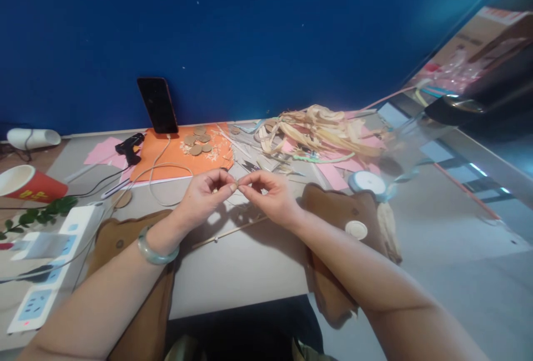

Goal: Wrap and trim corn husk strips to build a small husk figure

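My left hand [207, 191] and my right hand [268, 191] meet above the grey table [233, 272], fingertips pinched together on a small tan piece [235, 184] that is too small to name. A green bangle [155, 250] circles my left wrist. A thin wooden stick [229, 232] lies on the table just below my hands. Both forearms rest over brown cushions [333, 211] at the table's front edge.
An orange sheet [170, 153] holds round brown discs [197, 140], a black glue gun [130, 147] and a propped phone [157, 104]. Dried husk strips [316, 128] lie piled behind. A ribbon spool [367, 182], red paper cup [29, 183] and white power strip [54, 255] are nearby.
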`<state>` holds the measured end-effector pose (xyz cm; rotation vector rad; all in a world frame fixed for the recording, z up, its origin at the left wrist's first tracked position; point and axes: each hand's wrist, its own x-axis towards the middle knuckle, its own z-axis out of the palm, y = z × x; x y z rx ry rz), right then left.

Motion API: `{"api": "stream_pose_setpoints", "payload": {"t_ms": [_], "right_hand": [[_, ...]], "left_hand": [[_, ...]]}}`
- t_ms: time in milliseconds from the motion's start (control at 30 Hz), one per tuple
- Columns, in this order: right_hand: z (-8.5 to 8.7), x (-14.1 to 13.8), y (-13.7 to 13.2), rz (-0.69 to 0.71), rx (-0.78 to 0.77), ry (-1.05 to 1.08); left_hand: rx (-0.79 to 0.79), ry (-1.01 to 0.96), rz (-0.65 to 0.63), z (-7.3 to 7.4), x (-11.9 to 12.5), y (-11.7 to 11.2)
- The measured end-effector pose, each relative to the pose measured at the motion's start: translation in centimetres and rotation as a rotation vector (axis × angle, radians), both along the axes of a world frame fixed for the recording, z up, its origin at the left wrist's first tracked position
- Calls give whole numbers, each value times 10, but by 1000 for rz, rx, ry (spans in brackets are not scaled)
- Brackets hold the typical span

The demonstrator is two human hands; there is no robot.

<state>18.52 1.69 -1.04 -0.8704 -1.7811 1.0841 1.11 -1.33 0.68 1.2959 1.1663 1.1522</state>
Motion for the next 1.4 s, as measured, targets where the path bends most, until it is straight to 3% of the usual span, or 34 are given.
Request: {"api": "stream_pose_setpoints", "payload": {"t_ms": [500, 833, 933, 1200, 1400], "right_hand": [[5, 1, -3, -15, 73, -38], [4, 2, -2, 35, 74, -51], [7, 2, -2, 51, 5, -46], [11, 1, 3, 232, -411, 104], [11, 1, 8, 341, -575, 152]], "left_hand": [[166, 223, 70, 0, 4, -3], [88, 180, 14, 0, 3, -3], [7, 135, -17, 3, 1, -2], [-194, 4, -144, 8, -3, 1], [-355, -127, -242, 4, -3, 4]]}}
